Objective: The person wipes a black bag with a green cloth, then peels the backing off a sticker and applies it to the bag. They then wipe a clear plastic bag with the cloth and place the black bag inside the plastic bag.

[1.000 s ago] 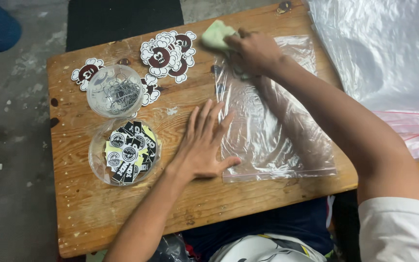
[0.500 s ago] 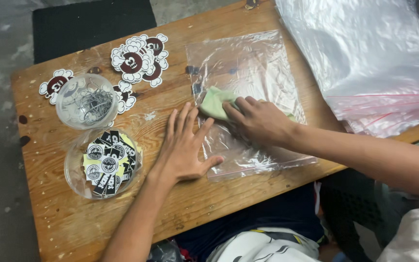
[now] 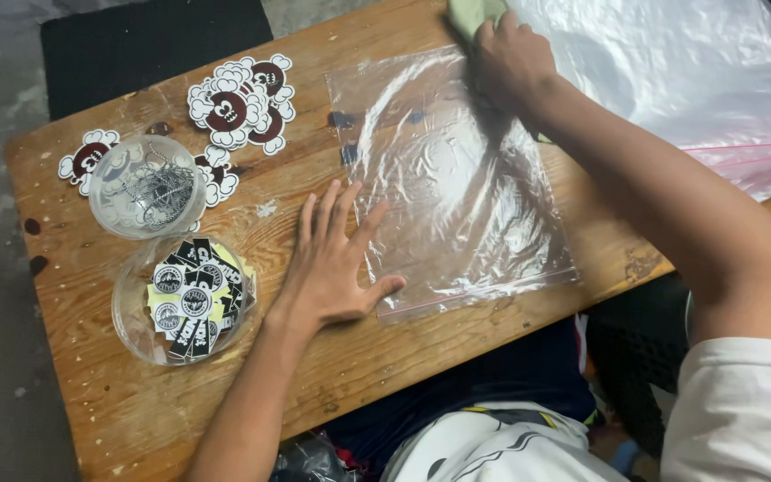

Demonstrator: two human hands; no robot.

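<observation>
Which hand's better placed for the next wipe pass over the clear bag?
Probably right: the right hand grips the green cloth at the bag top edge; the left hand lies flat pinning its corner.

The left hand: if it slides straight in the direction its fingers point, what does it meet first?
The left hand points up and slightly right; its fingertips lie at the edge of the clear plastic bag, so it would probably slide onto that bag first.

Soft, even light falls from above, fairly bright, with no hard shadows; only a faint shade sits under the flat left hand on the worn wooden table. White glare streaks the clear flat plastic bag and the large crumpled plastic sheet. The right hand is slightly motion-blurred. The centre is sharp, and the edges bend slightly.
</observation>
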